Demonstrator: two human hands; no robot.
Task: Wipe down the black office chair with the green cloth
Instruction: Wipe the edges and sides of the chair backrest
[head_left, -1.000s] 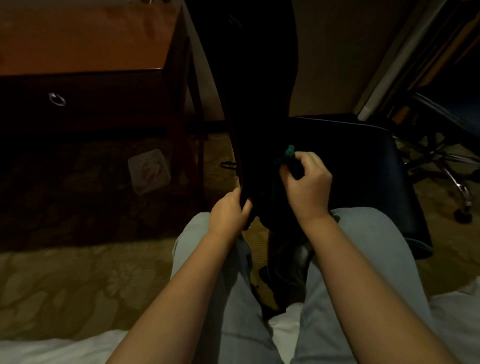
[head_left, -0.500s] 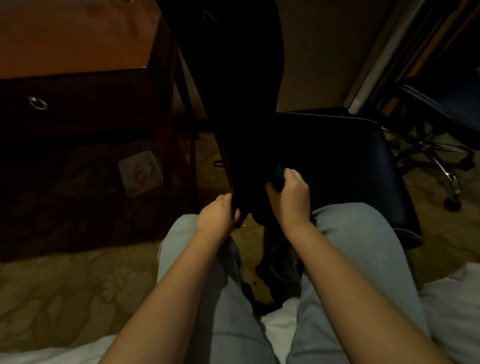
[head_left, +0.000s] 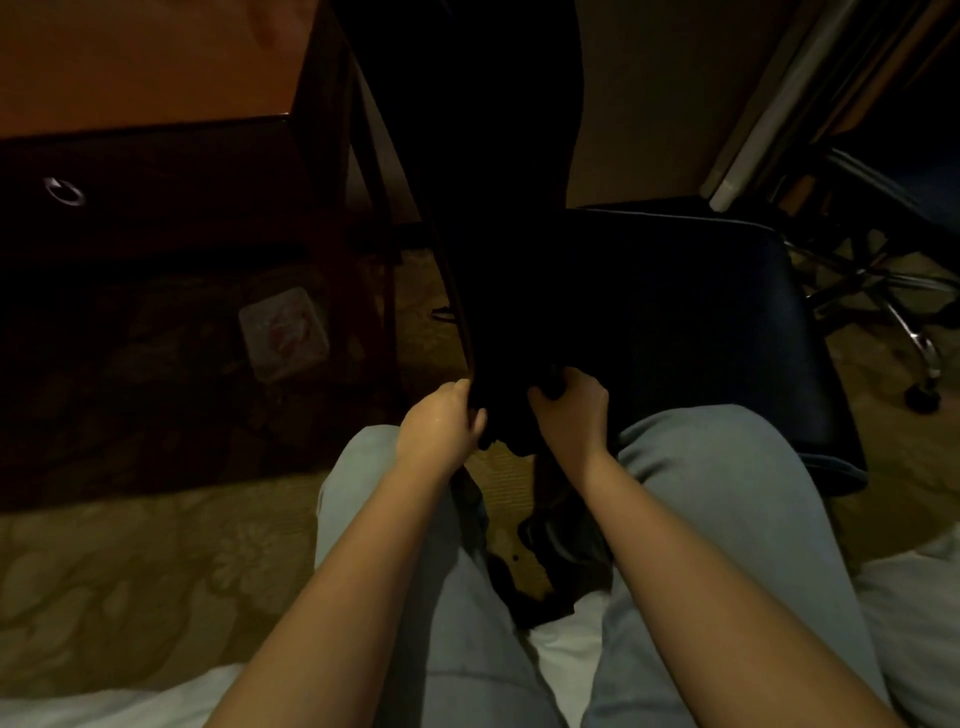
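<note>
Down the backrest the right hand (head_left: 571, 415) has slid since a second ago, from beside the seat's near edge to the lowest part of the back. The teal corner of the green cloth that showed above its knuckles then is now lost in the dark. Its fingers (head_left: 582, 382) are curled tight against the black upholstery, closed round a dark lump. From the earlier view that lump is the cloth, though its colour cannot be made out.

The left hand (head_left: 444, 421) keeps its grip just beside it, fingers wrapped round the left edge of the backrest at its bottom end. The black office chair (head_left: 675, 322) fills the middle of the frame. Its back rises to the top centre and its padded seat spreads to the right, against the person's right knee.

Both forearms reach up from the bottom of the frame over legs in pale jeans (head_left: 727, 509).

At upper left stands a wooden counter (head_left: 156, 62) with a metal ring pull (head_left: 65, 191) on its dark drawer front. Below it a pale square packet (head_left: 283, 335) lies on the patterned carpet (head_left: 130, 571). At the right edge is a second chair (head_left: 909, 312) with a chrome wheeled base, and a pale pole (head_left: 753, 130) leans at upper right. White bedding (head_left: 104, 701) runs along the bottom edge.
</note>
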